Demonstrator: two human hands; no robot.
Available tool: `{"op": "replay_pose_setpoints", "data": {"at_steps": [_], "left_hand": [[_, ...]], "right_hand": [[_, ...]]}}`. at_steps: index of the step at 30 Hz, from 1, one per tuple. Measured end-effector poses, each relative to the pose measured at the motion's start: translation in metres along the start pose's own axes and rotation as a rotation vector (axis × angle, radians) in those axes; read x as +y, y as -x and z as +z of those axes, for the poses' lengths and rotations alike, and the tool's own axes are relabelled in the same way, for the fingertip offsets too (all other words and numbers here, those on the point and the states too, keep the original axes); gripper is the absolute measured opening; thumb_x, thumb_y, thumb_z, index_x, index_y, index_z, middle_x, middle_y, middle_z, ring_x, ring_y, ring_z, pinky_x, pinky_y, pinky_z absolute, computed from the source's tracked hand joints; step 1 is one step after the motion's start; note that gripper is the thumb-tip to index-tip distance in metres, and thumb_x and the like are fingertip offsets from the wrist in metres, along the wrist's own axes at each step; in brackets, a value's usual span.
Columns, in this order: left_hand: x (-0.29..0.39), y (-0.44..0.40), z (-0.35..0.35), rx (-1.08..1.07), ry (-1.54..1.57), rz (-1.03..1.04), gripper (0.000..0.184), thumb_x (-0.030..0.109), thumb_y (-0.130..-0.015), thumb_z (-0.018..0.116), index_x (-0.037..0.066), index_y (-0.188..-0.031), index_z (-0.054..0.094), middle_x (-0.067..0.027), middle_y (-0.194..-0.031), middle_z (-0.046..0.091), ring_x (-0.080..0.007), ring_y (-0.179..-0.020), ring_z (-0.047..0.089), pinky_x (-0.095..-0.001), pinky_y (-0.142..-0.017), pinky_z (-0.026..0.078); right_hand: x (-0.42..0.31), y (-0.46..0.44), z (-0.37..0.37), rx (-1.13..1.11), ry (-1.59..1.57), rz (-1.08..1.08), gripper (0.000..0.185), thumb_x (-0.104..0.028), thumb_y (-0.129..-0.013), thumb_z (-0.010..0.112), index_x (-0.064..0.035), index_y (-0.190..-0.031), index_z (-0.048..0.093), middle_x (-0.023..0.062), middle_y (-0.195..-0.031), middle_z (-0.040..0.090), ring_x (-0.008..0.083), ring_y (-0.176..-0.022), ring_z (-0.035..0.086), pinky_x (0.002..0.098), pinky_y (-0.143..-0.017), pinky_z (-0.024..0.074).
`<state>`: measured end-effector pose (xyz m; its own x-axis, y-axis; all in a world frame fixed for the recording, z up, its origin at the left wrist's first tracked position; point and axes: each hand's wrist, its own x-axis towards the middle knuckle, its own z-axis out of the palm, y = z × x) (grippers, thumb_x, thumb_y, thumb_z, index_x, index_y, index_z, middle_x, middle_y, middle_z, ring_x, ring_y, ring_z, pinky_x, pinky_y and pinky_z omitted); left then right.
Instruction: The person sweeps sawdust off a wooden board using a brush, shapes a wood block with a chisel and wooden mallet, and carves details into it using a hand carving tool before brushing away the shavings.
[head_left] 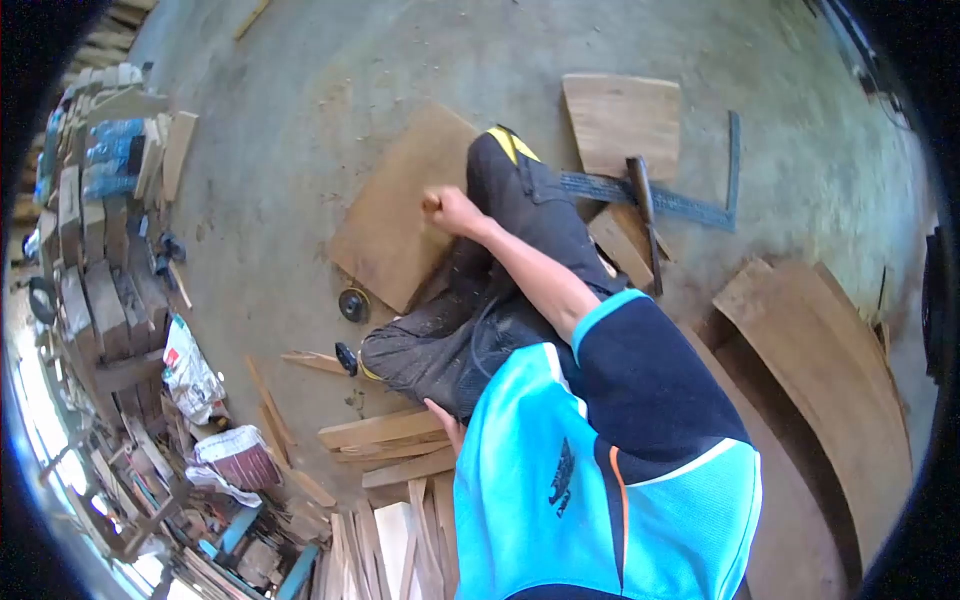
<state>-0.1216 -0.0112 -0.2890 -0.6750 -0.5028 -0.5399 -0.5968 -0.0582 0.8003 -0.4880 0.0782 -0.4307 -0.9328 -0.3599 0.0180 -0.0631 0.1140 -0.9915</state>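
Note:
My right hand (455, 211) is closed in a fist above a flat wooden board (385, 235) on the floor in front of my legs. Whatever the fist holds, if anything, is blurred and hidden by the fingers. Down by my left thigh, my left hand (446, 424) shows only in part. Its visible fingers are stretched out against the dark trouser leg (420, 360), near several wood strips (385, 432). A small round black object (353, 305) sits just beside the board's lower corner.
To the right lie a metal square (735, 170), a tool with a wooden handle (642, 190) and a tapered board (622, 125). Large curved wooden panels (830, 370) stand at lower right. Stacked wood pieces (105, 300), plastic bottles (115, 155) and a white bag (190, 370) line the left.

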Motion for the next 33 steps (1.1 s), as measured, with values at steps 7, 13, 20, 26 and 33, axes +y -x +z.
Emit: {"op": "replay_pose_setpoints", "data": {"at_steps": [7, 13, 20, 26, 33], "left_hand": [[-0.001, -0.011, 0.004, -0.12, -0.081, -0.009, 0.078, 0.018, -0.075, 0.058, 0.008, -0.131, 0.004, -0.0161, -0.133, 0.013, -0.0241, -0.122, 0.016, -0.0366, -0.098, 0.019], [0.008, -0.02, -0.009, -0.11, -0.15, 0.002, 0.078, 0.018, -0.075, 0.058, 0.008, -0.131, 0.004, -0.016, -0.133, 0.014, -0.0241, -0.122, 0.016, -0.0365, -0.097, 0.019], [0.008, -0.006, -0.03, 0.01, -0.164, -0.005, 0.078, 0.017, -0.075, 0.058, 0.008, -0.13, 0.005, -0.0159, -0.133, 0.014, -0.024, -0.122, 0.017, -0.0363, -0.097, 0.019], [0.007, -0.01, -0.045, 0.092, -0.145, 0.005, 0.077, 0.017, -0.075, 0.059, 0.008, -0.13, 0.006, -0.0159, -0.132, 0.015, -0.024, -0.122, 0.017, -0.0362, -0.097, 0.019], [0.037, -0.025, -0.088, 0.274, -0.16, 0.095, 0.077, 0.017, -0.075, 0.059, 0.008, -0.13, 0.006, -0.0158, -0.132, 0.016, -0.024, -0.121, 0.017, -0.036, -0.097, 0.019]], "right_hand": [[0.0, -0.034, -0.003, 0.585, 0.477, -0.082, 0.015, -0.003, -0.069, 0.051, -0.0018, -0.083, 0.048, 0.0274, -0.101, 0.042, 0.0427, -0.096, 0.042, 0.0415, -0.072, 0.0445], [-0.017, 0.018, 0.111, -0.152, 0.477, -0.012, 0.021, -0.015, -0.066, 0.058, -0.0032, -0.083, 0.051, 0.026, -0.093, 0.051, 0.0397, -0.096, 0.045, 0.0418, -0.073, 0.0436], [-0.005, 0.038, 0.137, -0.342, -0.2, 0.097, 0.016, -0.011, -0.068, 0.057, -0.0068, -0.084, 0.058, 0.0116, -0.077, 0.059, 0.0255, -0.069, 0.057, 0.0328, -0.063, 0.0449], [0.053, -0.059, 0.031, 0.381, -0.55, 0.246, 0.011, -0.011, -0.071, 0.057, -0.0018, -0.077, 0.058, 0.0063, -0.074, 0.059, 0.0148, -0.071, 0.055, 0.0296, -0.065, 0.0442], [0.035, -0.122, -0.056, 0.801, -0.354, 0.289, 0.017, -0.019, -0.076, 0.052, -0.0034, -0.079, 0.056, 0.0067, -0.061, 0.058, 0.0125, -0.057, 0.053, 0.0277, -0.057, 0.0433]]}}
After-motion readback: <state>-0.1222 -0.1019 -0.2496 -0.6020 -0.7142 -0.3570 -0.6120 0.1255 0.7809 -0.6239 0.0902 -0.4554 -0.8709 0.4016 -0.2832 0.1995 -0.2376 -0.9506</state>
